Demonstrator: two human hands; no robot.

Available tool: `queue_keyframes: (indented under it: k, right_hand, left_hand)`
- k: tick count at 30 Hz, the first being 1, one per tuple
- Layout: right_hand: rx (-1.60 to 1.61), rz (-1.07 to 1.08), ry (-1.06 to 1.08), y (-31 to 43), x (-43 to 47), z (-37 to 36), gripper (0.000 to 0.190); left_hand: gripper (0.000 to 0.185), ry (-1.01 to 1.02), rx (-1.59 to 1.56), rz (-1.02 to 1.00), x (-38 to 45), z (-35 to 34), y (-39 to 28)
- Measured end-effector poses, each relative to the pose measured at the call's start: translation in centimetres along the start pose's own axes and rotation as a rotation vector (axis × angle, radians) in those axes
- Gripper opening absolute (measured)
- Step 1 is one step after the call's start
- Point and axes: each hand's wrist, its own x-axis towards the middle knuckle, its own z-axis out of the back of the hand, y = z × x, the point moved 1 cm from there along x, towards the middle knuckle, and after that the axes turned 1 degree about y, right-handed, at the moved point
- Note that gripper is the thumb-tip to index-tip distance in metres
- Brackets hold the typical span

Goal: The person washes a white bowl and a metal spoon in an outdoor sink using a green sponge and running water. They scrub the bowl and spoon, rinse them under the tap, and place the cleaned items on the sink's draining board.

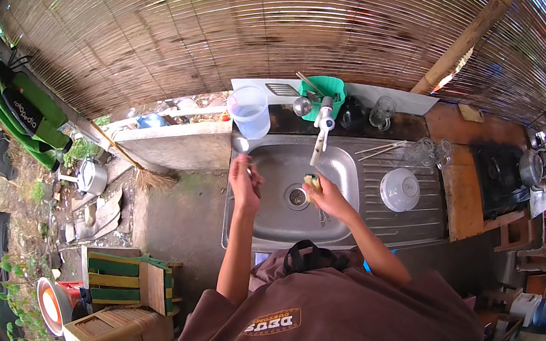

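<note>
My left hand [245, 183], over the left side of the steel sink [281, 231], is closed around the handle of what looks like a metal spoon [241, 145], its shiny bowl pointing away from me. A yellowish sponge [312, 186] with a dark side is in my right hand [327, 197], just right of the drain [298, 197]. Between and beyond my hands, the white faucet [321, 135] reaches over the basin. Some small cutlery [321, 217] seems to lie in the basin below my right hand.
An upturned white bowl [400, 190], thin sticks [381, 148] and glass mugs [420, 152] rest on the ribbed drainboard. Behind the sink stand a clear plastic bucket [249, 114], a green utensil basket [332, 87] and a glass mug [383, 112]. A stove [501, 176] is at the right.
</note>
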Motion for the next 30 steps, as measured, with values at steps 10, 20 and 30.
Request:
queue_keyframes:
  k: [10, 20, 30]
  right_hand:
    - [0.396, 0.172, -0.255, 3.3, 3.2, -0.9, 0.034]
    - [0.299, 0.216, -0.359, 3.0, 4.4, -3.6, 0.019]
    - [0.618, 0.137, -0.158, 5.9, 4.3, -3.7, 0.012]
  left_hand:
    - [0.015, 0.259, 0.08, 0.183, -4.2, -2.2, 1.4]
    - [0.018, 0.363, 0.571, -0.056, -6.5, -4.0, 3.7]
    - [0.021, 0.379, 0.34, 0.241, -6.0, -4.4, 1.9]
